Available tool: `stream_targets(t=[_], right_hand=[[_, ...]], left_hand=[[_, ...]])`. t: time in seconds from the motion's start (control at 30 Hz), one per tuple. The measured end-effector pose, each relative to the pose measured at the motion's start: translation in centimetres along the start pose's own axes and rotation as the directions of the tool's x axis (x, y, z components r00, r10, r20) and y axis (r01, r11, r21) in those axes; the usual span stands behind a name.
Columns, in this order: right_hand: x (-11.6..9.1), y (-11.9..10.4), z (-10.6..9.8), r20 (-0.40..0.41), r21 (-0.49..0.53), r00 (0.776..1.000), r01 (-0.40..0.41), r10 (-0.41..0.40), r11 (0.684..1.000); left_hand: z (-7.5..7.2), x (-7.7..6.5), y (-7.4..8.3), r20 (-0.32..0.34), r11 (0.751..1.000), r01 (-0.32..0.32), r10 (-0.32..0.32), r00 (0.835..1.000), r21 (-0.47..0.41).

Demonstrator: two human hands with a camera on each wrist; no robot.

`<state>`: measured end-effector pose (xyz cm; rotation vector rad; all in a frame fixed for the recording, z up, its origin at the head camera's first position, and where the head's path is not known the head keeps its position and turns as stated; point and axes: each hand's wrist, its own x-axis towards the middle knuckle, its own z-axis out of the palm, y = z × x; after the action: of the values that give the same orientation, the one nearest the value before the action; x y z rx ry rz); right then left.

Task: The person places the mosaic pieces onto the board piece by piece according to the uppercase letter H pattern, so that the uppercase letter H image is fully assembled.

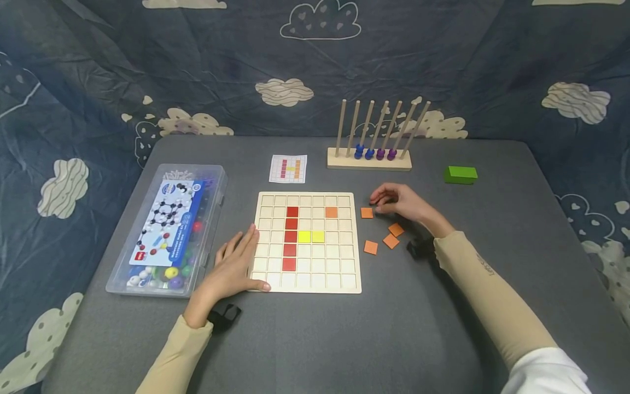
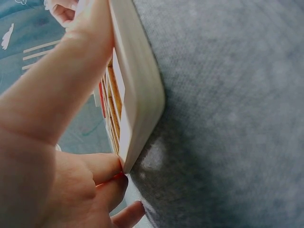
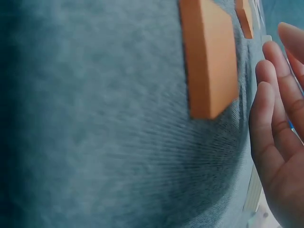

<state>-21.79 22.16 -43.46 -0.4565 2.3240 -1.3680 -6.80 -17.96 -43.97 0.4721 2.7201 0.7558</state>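
A square wooden grid board [image 1: 334,282] lies on the grey table, with red tiles [image 1: 290,236] in one column, two yellow tiles [image 1: 311,237] beside them and one orange tile [image 1: 331,212] at upper right. My left hand [image 1: 231,268] rests at its lower left corner, fingers along the left side and thumb at the front edge. Right of the board, my right hand [image 1: 401,203] hovers with loosely bent fingers close to a loose orange tile [image 1: 366,213]. Several more orange tiles [image 1: 391,241] lie nearer me. In the right wrist view, no tile shows between the fingers [image 3: 263,114].
A small pattern card [image 1: 287,168] lies behind the board. A peg stand with beads [image 1: 369,160] stands at the back, and a green block [image 1: 460,175] lies back right. On the left is a clear plastic case [image 1: 164,230] of molecule model parts.
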Motion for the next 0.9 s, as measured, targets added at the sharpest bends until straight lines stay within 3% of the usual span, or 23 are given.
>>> stream_targets(t=[0.23,0.53,0.7,0.9], right_hand=[[-0.1,-0.3,0.9,-0.018,-0.106,1.0,0.01,-0.012,0.994],[0.1,-0.9,2.3,-0.05,-0.263,0.999,0.009,-0.023,0.965],[0.2,-1.2,2.4,-0.043,-0.253,0.999,0.003,-0.015,0.967],[0.4,-1.3,1.9,0.004,-0.153,1.0,0.021,-0.021,0.988]], left_hand=[[0.0,0.0,0.0,0.0,1.0,0.0,0.0,1.0,0.002],[0.2,0.0,-0.2,0.003,1.0,0.0,0.0,1.0,0.005],[0.2,0.0,-0.2,0.001,1.0,-0.003,0.003,1.0,0.005],[0.1,0.0,-0.2,-0.001,1.0,-0.003,0.003,1.0,0.002]])
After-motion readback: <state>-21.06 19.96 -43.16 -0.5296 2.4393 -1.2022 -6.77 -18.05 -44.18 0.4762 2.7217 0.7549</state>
